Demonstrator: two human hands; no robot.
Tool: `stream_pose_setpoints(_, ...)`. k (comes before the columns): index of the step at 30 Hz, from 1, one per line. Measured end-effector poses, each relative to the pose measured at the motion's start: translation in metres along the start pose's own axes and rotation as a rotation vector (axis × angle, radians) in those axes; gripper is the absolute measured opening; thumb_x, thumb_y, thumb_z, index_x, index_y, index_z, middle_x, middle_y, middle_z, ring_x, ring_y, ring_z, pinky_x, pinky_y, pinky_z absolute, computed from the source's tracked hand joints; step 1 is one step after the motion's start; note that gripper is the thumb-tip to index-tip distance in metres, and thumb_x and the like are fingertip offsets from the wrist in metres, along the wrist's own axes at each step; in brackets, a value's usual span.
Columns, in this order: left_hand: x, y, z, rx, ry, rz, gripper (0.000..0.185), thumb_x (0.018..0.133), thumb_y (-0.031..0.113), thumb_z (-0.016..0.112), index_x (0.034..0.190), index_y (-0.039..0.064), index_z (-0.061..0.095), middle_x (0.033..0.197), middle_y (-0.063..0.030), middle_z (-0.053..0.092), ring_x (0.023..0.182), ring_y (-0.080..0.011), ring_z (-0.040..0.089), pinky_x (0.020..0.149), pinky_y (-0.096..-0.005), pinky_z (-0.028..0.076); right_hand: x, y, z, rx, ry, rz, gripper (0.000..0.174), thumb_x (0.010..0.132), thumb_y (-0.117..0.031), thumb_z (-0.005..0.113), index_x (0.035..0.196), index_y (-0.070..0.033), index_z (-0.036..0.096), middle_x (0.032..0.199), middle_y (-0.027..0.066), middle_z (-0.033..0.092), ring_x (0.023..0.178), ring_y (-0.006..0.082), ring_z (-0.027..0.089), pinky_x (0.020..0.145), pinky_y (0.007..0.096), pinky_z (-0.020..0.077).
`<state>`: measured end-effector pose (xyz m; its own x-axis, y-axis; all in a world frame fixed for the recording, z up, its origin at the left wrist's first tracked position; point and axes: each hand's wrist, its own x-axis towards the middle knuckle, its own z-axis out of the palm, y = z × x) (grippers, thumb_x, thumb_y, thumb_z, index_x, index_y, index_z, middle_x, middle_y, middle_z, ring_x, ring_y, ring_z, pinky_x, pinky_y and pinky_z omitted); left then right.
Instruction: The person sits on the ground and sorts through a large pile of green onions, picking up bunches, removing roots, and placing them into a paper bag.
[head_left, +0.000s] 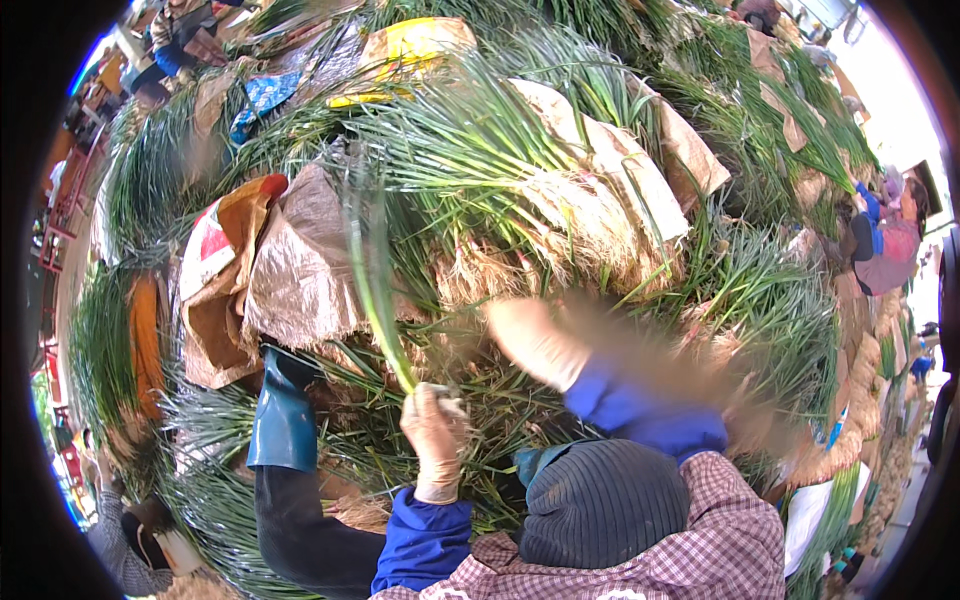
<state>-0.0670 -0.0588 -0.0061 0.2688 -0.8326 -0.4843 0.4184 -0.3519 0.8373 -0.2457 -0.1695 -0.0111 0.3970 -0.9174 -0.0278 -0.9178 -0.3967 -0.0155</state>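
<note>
My left hand (433, 427), in a pale glove with a blue sleeve, is closed around the lower end of a few green onion stalks (382, 322), whose leaves point up and away. My right hand (532, 337), also in a pale glove, is blurred beside the roots of the heap; its fingers are too blurred to read. Beyond it a large bunch of green onions (577, 202) lies with pale, stringy roots towards me and leaves to the upper left. Loose leaves and stalks cover the ground under both hands.
Woven sacks (300, 262) lie at the left, and another sack (622, 157) lies behind the bunch. More green onion heaps (772, 292) surround me. A co-worker (889, 232) sits at the far right; others are at the upper left and lower left. My knee and boot (285, 420) are at the left.
</note>
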Motion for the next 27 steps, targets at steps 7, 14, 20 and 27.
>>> stream_pose_setpoints(7,0.022,0.026,0.01,-0.371,-0.261,-0.255,0.02,0.092,0.009,0.062,0.11,0.001,0.06,0.073,-0.0003,0.056,0.058,-0.0113,0.052,0.061,-0.0267,0.048,0.054,0.172,-0.097,-0.083,0.33,0.51,0.038,0.087,-0.037,0.064,0.105,-0.004,0.061,0.081,0.0113,0.068,0.066,0.0272,0.063,0.059,0.0432,0.0517)
stream_pose_setpoints(14,0.051,0.04,0.087,-0.113,-0.595,-0.285,0.024,0.094,0.022,0.061,0.113,0.007,0.064,0.071,0.0072,0.052,0.059,-0.0025,0.044,0.051,-0.0194,0.035,-0.027,0.036,-0.088,0.016,0.417,-0.104,0.016,0.077,-0.026,0.066,0.077,-0.011,0.063,0.075,0.0067,0.054,0.062,0.0214,0.056,0.053,0.0351,0.0474)
stream_pose_setpoints(20,0.058,0.019,0.076,-0.056,-0.593,-0.316,0.018,0.092,0.02,0.064,0.092,0.003,0.064,0.068,-0.0018,0.061,0.056,-0.0095,0.053,0.049,-0.0202,0.041,-0.033,0.022,-0.07,0.645,0.271,-0.013,0.033,0.084,-0.015,0.066,0.114,-0.01,0.054,0.095,0.0072,0.064,0.066,0.0183,0.064,0.06,0.0306,0.0546)
stream_pose_setpoints(27,0.03,0.041,0.034,0.565,-0.488,-0.316,0.027,0.099,0.031,0.051,0.089,0.008,0.059,0.061,0.0032,0.052,0.047,-0.0068,0.046,0.043,-0.0213,0.035,-0.026,-0.012,-0.034,0.466,0.035,-0.178,0.018,0.085,-0.029,0.056,0.083,-0.011,0.058,0.068,0.0065,0.062,0.062,0.0271,0.064,0.054,0.0377,0.051)
